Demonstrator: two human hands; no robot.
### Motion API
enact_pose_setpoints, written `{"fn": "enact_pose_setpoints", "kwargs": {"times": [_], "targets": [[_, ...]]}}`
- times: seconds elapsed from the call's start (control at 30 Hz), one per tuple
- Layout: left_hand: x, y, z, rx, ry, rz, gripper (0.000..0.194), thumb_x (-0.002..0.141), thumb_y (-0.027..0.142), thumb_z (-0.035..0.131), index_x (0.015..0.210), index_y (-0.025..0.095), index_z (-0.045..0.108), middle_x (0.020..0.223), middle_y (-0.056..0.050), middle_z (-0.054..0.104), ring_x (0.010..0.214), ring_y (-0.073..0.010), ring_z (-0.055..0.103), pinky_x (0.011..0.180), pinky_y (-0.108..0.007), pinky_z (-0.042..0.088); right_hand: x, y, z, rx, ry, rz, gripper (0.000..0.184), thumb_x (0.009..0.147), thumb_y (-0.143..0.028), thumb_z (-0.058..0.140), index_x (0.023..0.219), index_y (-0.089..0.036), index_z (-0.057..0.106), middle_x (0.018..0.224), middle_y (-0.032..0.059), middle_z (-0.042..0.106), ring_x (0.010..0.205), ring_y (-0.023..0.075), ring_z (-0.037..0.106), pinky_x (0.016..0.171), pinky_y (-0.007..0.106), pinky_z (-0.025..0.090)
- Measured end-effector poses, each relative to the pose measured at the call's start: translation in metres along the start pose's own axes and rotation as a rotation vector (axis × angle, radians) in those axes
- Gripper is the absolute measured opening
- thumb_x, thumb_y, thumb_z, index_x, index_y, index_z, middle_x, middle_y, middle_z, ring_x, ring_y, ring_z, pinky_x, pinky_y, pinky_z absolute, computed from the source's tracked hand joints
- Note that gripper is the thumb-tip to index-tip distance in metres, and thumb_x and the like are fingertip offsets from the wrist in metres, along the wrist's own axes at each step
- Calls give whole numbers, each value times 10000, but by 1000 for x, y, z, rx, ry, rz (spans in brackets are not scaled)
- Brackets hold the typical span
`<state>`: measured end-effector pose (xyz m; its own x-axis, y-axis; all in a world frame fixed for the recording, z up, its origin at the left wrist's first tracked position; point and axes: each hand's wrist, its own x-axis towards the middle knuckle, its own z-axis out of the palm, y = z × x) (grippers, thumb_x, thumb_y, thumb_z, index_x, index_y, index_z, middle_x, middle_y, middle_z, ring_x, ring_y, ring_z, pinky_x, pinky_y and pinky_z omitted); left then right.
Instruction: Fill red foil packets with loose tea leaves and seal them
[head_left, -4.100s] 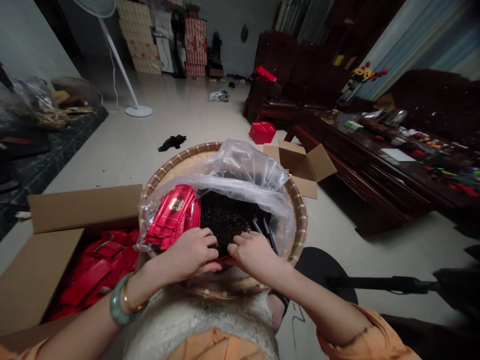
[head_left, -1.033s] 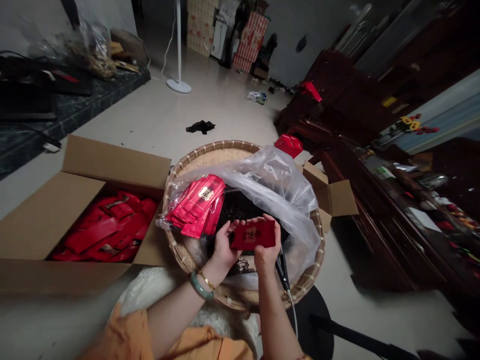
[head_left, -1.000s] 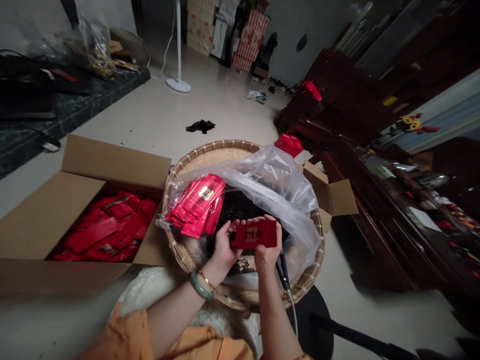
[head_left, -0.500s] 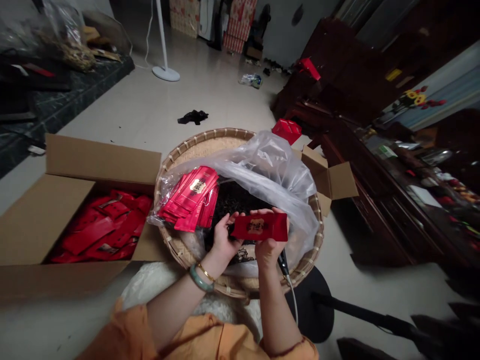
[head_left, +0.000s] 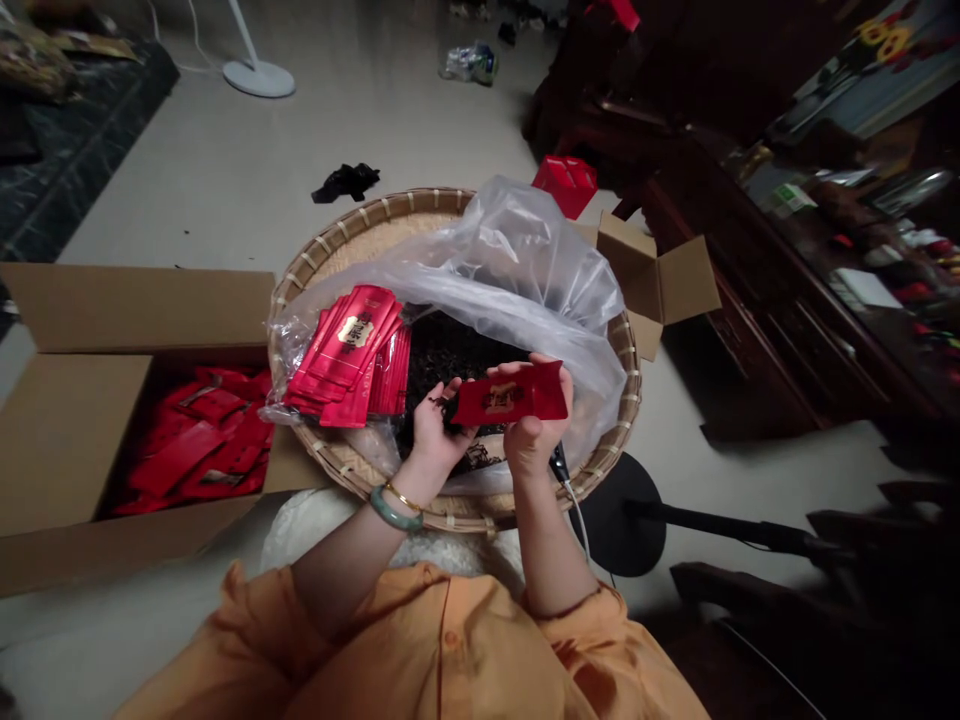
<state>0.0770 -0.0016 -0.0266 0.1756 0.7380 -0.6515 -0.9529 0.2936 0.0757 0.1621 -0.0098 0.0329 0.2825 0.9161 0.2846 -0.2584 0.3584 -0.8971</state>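
Note:
My right hand (head_left: 538, 440) grips a flat red packet (head_left: 504, 398) with a gold label, thumb in front and fingers behind. The packet lies nearly level over the bag. My left hand (head_left: 433, 440) is cupped at the packet's left end, with dark tea leaves (head_left: 448, 407) in its curled fingers. Below lies a clear plastic bag (head_left: 525, 240) holding more dark leaves, inside a round bamboo tray (head_left: 330, 240) at my lap. A stack of red packets (head_left: 352, 350) rests on the bag's left side. A black-handled tool (head_left: 559, 464) with a white cord is partly hidden by my right hand.
At the left stands an open cardboard box (head_left: 75, 430) full of red packets (head_left: 199, 430). Another open carton (head_left: 686, 280) and a red box (head_left: 565, 186) are beyond the tray, beside dark wooden furniture (head_left: 750, 290). A black round base (head_left: 622, 520) stands at the right.
Both hands were low at the tray's front edge; they now hold the packet higher over the leaves. Lately the packet has slid rightward from the left hand, exposing leaves. The view has tilted down.

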Motion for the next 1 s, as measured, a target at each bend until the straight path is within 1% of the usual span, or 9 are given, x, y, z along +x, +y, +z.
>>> {"fn": "enact_pose_setpoints", "kwargs": {"times": [0.13, 0.27, 0.4, 0.53, 0.63, 0.7, 0.8, 0.9, 1.0], "targets": [[-4, -1, 4, -34, -19, -18, 222, 874, 270, 446, 824, 162, 633, 734, -25, 692, 664, -151, 655, 625, -275, 528, 1, -1, -5, -2, 10, -45, 791, 512, -777, 609, 1061, -224, 474, 923, 56, 603, 841, 234, 640, 798, 423, 507], [-6, -1, 5, -34, -13, -26, 219, 863, 272, 454, 792, 171, 635, 722, -31, 693, 640, -160, 654, 599, -284, 527, 5, -5, -7, -32, -13, -88, 813, 506, -782, 612, 1068, -211, 475, 921, 68, 602, 831, 250, 645, 777, 417, 515], [-5, 1, 3, -52, -69, -54, 219, 858, 275, 460, 798, 172, 644, 784, -49, 707, 683, -177, 667, 605, -305, 534, 11, -7, -10, 61, 114, -128, 713, 583, -784, 548, 1050, -247, 495, 890, 21, 595, 780, 212, 647, 780, 415, 508], [-6, 4, 2, -81, -102, -82, 253, 872, 265, 434, 776, 162, 644, 801, -62, 711, 696, -173, 671, 614, -298, 536, 15, -2, -22, 173, 304, 44, 602, 720, -762, 396, 1008, -250, 527, 859, 6, 605, 743, 180, 642, 783, 396, 501], [-8, 5, 3, -91, -92, -89, 273, 876, 276, 428, 751, 159, 641, 750, -59, 703, 702, -182, 670, 633, -309, 539, 15, 6, -33, 291, 395, 189, 539, 765, -714, 387, 934, -233, 562, 787, -6, 608, 730, 169, 634, 798, 385, 496], [-9, 5, 4, -90, -82, -92, 276, 877, 281, 427, 751, 162, 641, 730, -54, 698, 700, -188, 669, 626, -313, 539, 14, 11, -38, 334, 428, 238, 518, 768, -696, 410, 915, -227, 572, 775, -7, 613, 736, 171, 632, 807, 392, 493], [-9, 6, 4, -87, -59, -98, 269, 879, 275, 432, 751, 162, 639, 714, -52, 693, 656, -171, 658, 605, -300, 535, 13, 15, -38, 333, 416, 251, 505, 754, -682, 455, 942, -230, 575, 826, 5, 627, 802, 187, 635, 844, 418, 478], [-10, 12, 3, -77, -40, -76, 254, 878, 271, 449, 745, 159, 634, 709, -50, 689, 624, -153, 648, 582, -279, 527, 8, 18, -34, 250, 371, 200, 528, 714, -668, 526, 1028, -245, 550, 964, 27, 629, 926, 206, 619, 891, 443, 451], [-13, 21, 3, -62, -8, 1, 232, 877, 263, 464, 745, 163, 625, 696, -30, 680, 591, -133, 635, 535, -247, 506, -8, 25, -30, 170, 336, 151, 558, 666, -539, 664, 1119, -270, 483, 1101, 39, 602, 994, 197, 594, 928, 441, 426]]}}
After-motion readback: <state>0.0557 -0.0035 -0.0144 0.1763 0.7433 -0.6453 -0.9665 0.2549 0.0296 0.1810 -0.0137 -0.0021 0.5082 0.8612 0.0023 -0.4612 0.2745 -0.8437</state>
